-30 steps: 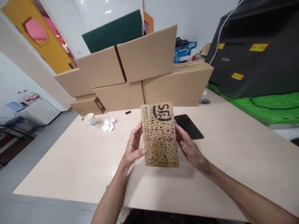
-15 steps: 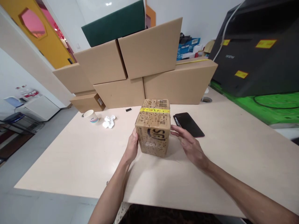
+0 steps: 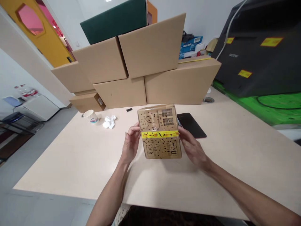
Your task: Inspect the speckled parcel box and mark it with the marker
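A small brown cardboard box (image 3: 161, 147) with black specks, printed codes and a band of yellow tape is tilted towards me above the table, its taped face turned to the camera. At its left side my left hand (image 3: 131, 142) presses with the fingers, which reach partly behind the edge. My right hand (image 3: 194, 149) holds the opposite side, its fingertips hidden behind the box. Between the two palms the box is gripped. Just behind my right hand lies a flat black tablet-like object (image 3: 191, 125), partly covered by the box and fingers.
Large cardboard boxes (image 3: 172, 86) are stacked along the back, a dark green box (image 3: 115, 22) on top. A paper cup (image 3: 90, 116), crumpled tissue (image 3: 109, 122) and a small black piece (image 3: 129, 110) sit at the left. A big black machine (image 3: 258, 62) stands at the right.
The box, upright on the table before, has been tipped towards me so its taped top faces the camera. My right hand has closed in from beside it onto its right side.
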Motion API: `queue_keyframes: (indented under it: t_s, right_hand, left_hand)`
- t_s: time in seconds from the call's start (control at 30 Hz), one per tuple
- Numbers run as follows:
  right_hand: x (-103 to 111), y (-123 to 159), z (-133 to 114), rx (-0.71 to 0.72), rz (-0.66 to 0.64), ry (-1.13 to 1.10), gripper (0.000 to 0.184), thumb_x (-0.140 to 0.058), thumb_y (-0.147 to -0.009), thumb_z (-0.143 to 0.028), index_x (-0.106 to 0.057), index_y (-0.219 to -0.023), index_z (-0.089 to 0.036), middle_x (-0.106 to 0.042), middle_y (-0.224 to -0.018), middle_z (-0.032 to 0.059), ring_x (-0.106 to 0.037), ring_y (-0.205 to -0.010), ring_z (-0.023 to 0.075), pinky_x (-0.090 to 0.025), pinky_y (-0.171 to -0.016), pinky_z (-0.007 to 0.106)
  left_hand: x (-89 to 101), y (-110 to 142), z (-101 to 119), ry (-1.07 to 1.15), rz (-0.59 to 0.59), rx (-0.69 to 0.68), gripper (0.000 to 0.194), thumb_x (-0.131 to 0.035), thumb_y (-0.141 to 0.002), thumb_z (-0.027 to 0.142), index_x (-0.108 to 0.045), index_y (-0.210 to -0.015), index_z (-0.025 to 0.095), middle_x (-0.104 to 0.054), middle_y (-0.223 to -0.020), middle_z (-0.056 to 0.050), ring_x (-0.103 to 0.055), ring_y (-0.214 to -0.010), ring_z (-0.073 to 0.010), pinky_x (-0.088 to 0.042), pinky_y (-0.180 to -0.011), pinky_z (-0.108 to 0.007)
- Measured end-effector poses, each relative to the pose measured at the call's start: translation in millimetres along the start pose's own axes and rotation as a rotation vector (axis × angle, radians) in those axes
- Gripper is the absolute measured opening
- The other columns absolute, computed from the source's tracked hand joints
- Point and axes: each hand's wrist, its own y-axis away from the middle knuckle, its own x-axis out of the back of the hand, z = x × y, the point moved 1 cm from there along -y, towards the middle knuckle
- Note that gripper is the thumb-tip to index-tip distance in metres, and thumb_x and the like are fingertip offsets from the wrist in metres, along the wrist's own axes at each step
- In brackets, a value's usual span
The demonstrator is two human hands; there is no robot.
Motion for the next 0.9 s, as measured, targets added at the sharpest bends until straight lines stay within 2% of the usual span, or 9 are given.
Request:
queue_keyframes:
  t_s: [0.07, 0.13, 0.27, 0.37, 0.47, 0.6, 0.77, 0.83, 0.9]
  right_hand:
    - [-0.4, -2.6, 2.8, -0.006, 0.056, -0.015, 0.061, -0.051, -0.095, -0.067, -0.049, -0.151, -0.044, -0.047, -0.163, -0.0031, -0.037, -0.154, 0.0342, -0.03, -0.126, 0.062]
    - [-1.4, -5.4, 3.7, 0.022, 0.09, -0.032, 0.056, -0.051, -0.096, -0.065, -0.053, -0.148, -0.043, -0.054, -0.158, -0.0018, -0.043, -0.15, 0.0334, -0.032, -0.125, 0.061]
    - [-5.5, -7.8, 1.2, 0.046, 0.051, -0.097, 0.046, -0.052, -0.101, -0.054, -0.059, -0.144, -0.04, -0.062, -0.15, 0.001, -0.05, -0.145, 0.0301, -0.036, -0.123, 0.057]
    - [-8.4, -7.5, -0.9, -0.033, 0.057, -0.106, 0.042, -0.053, -0.102, -0.05, -0.061, -0.141, -0.037, -0.061, -0.151, 0.0031, -0.051, -0.145, 0.0292, -0.041, -0.12, 0.055]
    - [-9.2, -7.0, -0.1, -0.124, 0.043, -0.082, 0.047, -0.054, -0.101, -0.053, -0.058, -0.144, -0.035, -0.054, -0.157, 0.0051, -0.049, -0.146, 0.031, -0.044, -0.117, 0.056]
    - [-8.6, -5.6, 1.4, -0.096, -0.069, -0.083, 0.057, -0.051, -0.1, -0.058, -0.046, -0.154, -0.039, -0.041, -0.167, -0.0006, -0.035, -0.155, 0.0304, -0.035, -0.125, 0.057]
    - [-7.9, -5.9, -5.3, 0.015, 0.031, -0.117, 0.064, -0.05, -0.095, -0.068, -0.042, -0.155, -0.046, -0.042, -0.166, -0.0069, -0.033, -0.156, 0.031, -0.034, -0.126, 0.056]
    - [-7.4, -7.8, -7.9, 0.035, 0.074, -0.115, 0.063, -0.048, -0.095, -0.069, -0.044, -0.154, -0.047, -0.044, -0.165, -0.0067, -0.034, -0.156, 0.0311, -0.034, -0.125, 0.056]
    - [-6.3, -9.9, -8.0, 0.053, 0.084, -0.108, 0.062, -0.046, -0.096, -0.068, -0.044, -0.153, -0.045, -0.045, -0.164, -0.0052, -0.035, -0.155, 0.0307, -0.034, -0.125, 0.056]
  left_hand:
    - [1.4, -3.2, -1.8, -0.028, 0.014, 0.001, 0.052, -0.057, -0.09, 0.072, -0.072, -0.107, 0.025, -0.063, -0.145, -0.007, -0.049, -0.145, -0.0328, -0.036, -0.122, -0.053]
    - [1.6, -4.9, -3.6, -0.048, 0.032, 0.028, 0.056, -0.058, -0.09, 0.071, -0.07, -0.12, 0.025, -0.063, -0.146, -0.008, -0.047, -0.147, -0.0327, -0.035, -0.123, -0.053]
    - [0.5, -4.1, -6.0, -0.038, 0.059, 0.139, 0.065, -0.056, -0.09, 0.074, -0.067, -0.132, 0.025, -0.061, -0.15, -0.007, -0.044, -0.15, -0.0331, -0.034, -0.125, -0.049]
    - [-0.3, -3.9, -6.5, -0.026, 0.086, 0.234, 0.067, -0.056, -0.09, 0.075, -0.068, -0.133, 0.024, -0.062, -0.149, -0.007, -0.046, -0.148, -0.033, -0.034, -0.125, -0.048]
    - [-2.0, -4.4, -5.4, -0.03, 0.056, 0.297, 0.069, -0.057, -0.089, 0.075, -0.066, -0.136, 0.025, -0.06, -0.151, -0.006, -0.043, -0.151, -0.0334, -0.033, -0.125, -0.048]
    - [-1.0, -2.3, -3.4, -0.101, -0.048, 0.23, 0.071, -0.065, -0.087, 0.068, -0.058, -0.145, 0.027, -0.05, -0.161, -0.006, -0.033, -0.155, -0.0354, -0.029, -0.127, -0.05]
    - [3.9, 1.8, -3.8, -0.186, -0.223, 0.03, 0.083, -0.083, -0.075, 0.053, -0.052, -0.149, 0.033, -0.032, -0.171, -0.003, -0.016, -0.161, -0.0352, -0.012, -0.132, -0.053]
    - [4.0, 1.9, -4.5, -0.157, -0.221, 0.025, 0.081, -0.082, -0.076, 0.051, -0.052, -0.149, 0.033, -0.036, -0.169, -0.004, -0.02, -0.16, -0.0356, -0.014, -0.131, -0.054]
    - [3.2, 1.5, -5.5, -0.121, -0.189, 0.061, 0.081, -0.079, -0.079, 0.053, -0.05, -0.151, 0.03, -0.042, -0.165, -0.008, -0.029, -0.157, -0.0374, -0.023, -0.129, -0.055]
